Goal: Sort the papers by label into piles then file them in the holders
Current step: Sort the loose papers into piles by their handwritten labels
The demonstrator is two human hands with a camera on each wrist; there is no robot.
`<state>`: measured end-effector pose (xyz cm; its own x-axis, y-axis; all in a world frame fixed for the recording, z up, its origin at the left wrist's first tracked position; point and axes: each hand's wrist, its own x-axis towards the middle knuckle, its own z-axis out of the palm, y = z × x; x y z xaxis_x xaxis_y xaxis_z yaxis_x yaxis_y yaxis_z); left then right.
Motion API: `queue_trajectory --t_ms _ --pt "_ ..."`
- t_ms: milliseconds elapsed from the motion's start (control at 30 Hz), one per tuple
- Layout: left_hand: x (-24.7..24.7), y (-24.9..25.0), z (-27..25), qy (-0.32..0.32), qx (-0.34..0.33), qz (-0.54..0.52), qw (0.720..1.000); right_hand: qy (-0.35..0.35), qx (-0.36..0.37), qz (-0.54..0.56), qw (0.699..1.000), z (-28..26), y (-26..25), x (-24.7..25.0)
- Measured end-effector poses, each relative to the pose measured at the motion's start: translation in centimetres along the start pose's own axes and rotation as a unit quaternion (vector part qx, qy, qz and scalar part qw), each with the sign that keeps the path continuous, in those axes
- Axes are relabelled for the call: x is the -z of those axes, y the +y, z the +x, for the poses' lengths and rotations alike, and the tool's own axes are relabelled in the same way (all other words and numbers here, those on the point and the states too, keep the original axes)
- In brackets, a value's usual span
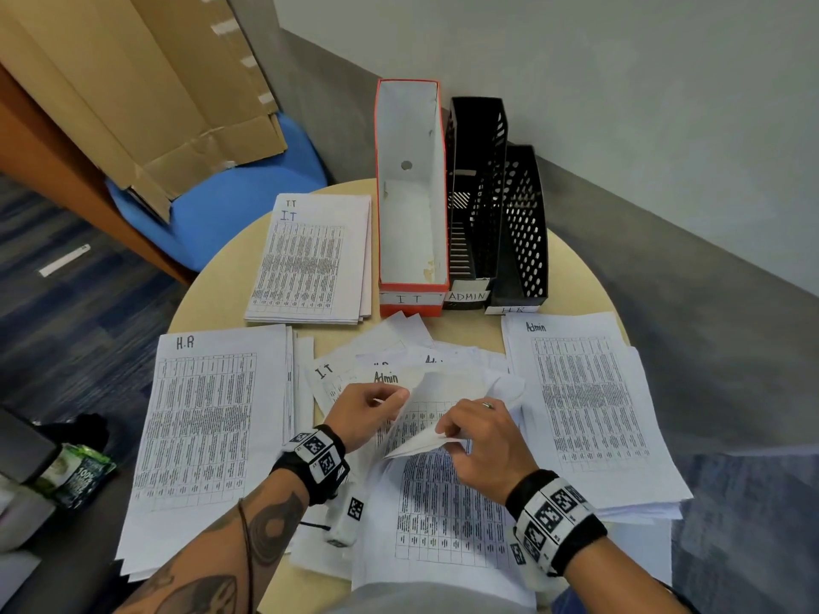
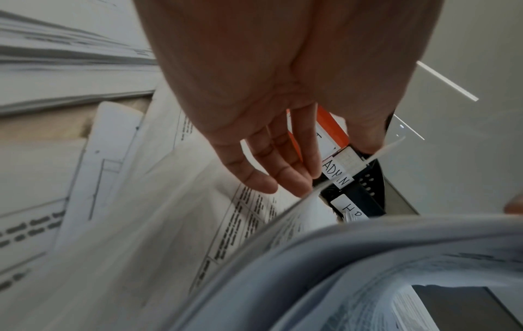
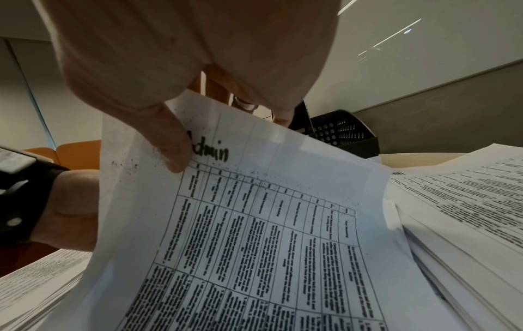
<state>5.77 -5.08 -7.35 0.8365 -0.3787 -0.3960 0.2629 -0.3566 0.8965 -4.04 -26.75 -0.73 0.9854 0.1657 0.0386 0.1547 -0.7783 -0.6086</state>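
Over the unsorted heap (image 1: 399, 361) at mid-table, right hand (image 1: 483, 440) pinches an Admin sheet (image 3: 254, 224), long axis running away toward the holders (image 1: 476, 192); left hand (image 1: 363, 412) pinches its edge. Only the right wrist view shows the label.

blue chair (image 1: 230, 206) w/ cardboard (image 1: 146, 90) | green packet (image 1: 75, 474) far left

Orange IT holder (image 1: 412, 299), black perforated holders (image 1: 523, 223)

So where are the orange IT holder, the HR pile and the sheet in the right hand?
IT holder (image 1: 410, 299): head view, front label.
HR pile (image 1: 204, 418): head view, top sheet's table.
Sheet (image 3: 268, 224): right wrist view, printed grid.
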Motion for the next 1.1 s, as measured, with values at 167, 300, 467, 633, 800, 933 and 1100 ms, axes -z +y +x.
queue_trajectory --t_ms 167,300,467,633,800,933,1100 --pt "-0.1 0.6 -0.6 -0.042 -0.014 -0.027 0.999 -0.003 -0.006 0.003 1.0 0.3 0.1 0.1" --pt "-0.2 0.5 -1.0 -0.062 -0.027 -0.052 0.996 -0.006 -0.009 -0.003 1.0 0.8 0.1 0.2" --pt "-0.6 1.0 -1.6 -0.09 -0.042 -0.06 0.993 0.0 -0.024 0.017 1.0 1.0 -0.2 0.3" --pt "-0.3 0.9 -2.1 -0.11 -0.011 -0.08 0.991 0.013 -0.016 0.011 1.0 1.0 -0.1 0.2" --pt "0.1 0.8 -2.7 -0.115 0.02 -0.102 0.988 0.014 -0.012 0.005 1.0 0.9 0.0 -0.1" --pt "0.2 1.2 -3.2 -0.11 0.027 -0.105 0.988 0.014 -0.006 -0.001 1.0 0.8 0.0 -0.2" --pt "0.1 1.9 -3.5 -0.071 0.017 -0.113 0.991 0.017 -0.001 0.001 1.0 0.8 -0.2 0.0"
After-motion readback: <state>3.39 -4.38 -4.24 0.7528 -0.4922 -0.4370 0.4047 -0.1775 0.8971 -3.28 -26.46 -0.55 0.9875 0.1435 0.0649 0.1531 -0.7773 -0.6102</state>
